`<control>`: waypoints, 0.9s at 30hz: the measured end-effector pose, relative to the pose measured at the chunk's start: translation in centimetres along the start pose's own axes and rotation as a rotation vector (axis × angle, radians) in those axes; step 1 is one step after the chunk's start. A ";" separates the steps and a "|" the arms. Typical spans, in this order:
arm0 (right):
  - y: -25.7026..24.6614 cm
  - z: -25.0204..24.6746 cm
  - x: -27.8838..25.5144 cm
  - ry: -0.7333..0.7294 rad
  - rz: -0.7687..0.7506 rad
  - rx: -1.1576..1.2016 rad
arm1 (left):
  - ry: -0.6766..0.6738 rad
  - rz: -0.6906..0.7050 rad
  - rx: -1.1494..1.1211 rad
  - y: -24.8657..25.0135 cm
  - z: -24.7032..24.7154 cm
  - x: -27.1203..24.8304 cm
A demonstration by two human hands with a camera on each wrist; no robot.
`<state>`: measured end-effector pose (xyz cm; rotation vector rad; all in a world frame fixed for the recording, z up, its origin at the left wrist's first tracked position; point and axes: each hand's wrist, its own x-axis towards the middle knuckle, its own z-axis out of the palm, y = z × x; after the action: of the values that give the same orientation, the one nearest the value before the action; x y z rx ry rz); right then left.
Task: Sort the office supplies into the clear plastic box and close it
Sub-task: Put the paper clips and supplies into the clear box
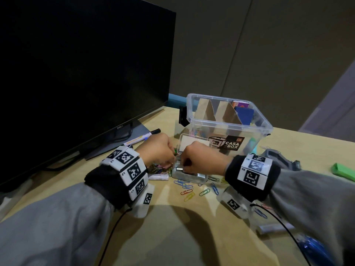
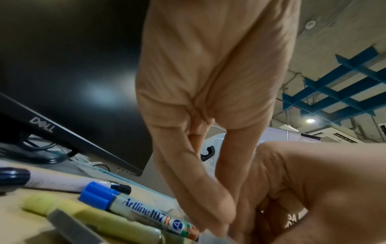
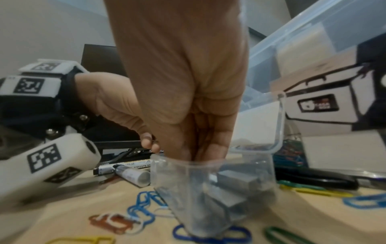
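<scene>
The big clear plastic box (image 1: 226, 124) stands open at the desk's middle with cardboard dividers and a few items inside; its wall fills the upper right of the right wrist view (image 3: 313, 33). In front of it lies a small clear case (image 1: 192, 176) of staple strips, lid (image 1: 192, 141) raised. My right hand (image 1: 184, 166) dips curled fingers into this case (image 3: 246, 178), pinched together among the staples. My left hand (image 1: 170, 162) pinches the case's left rim, fingertips (image 3: 149, 143) at its edge. Coloured paper clips (image 1: 187, 191) lie scattered around the case.
A dark monitor (image 1: 76, 64) fills the left. Markers (image 1: 142, 137) lie by its stand, an Artline marker (image 2: 146, 213) and yellow highlighter (image 2: 94, 219) nearest my left hand. A grey stapler (image 1: 278, 156), green item (image 1: 343, 170) and black scissors handle (image 3: 317, 178) lie right.
</scene>
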<state>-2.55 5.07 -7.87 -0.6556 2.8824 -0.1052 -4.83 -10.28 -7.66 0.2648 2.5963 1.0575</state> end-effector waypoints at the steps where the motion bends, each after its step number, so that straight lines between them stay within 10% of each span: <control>1: -0.1 0.0 0.2 -0.004 -0.001 -0.012 | -0.031 -0.012 -0.002 0.0 0.0 0.0; 11: 0.2 0.0 0.3 -0.001 -0.028 -0.023 | -0.143 -0.115 -0.192 -0.2 -0.4 0.1; 16: -0.1 0.2 0.3 0.016 -0.055 -0.030 | 0.051 -0.069 -0.187 -0.6 -1.6 0.6; 21: 0.7 -0.7 -0.1 0.084 -0.063 -0.030 | 0.225 0.028 0.070 -1.2 -4.1 0.7; 27: 2.4 -1.3 -1.6 0.150 -0.016 -0.045 | -0.048 0.180 0.604 -2.2 -4.3 0.5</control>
<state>-2.44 7.92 -6.60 -0.7080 3.0315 -0.0964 -6.95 -14.51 -6.40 0.6614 2.8211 0.2756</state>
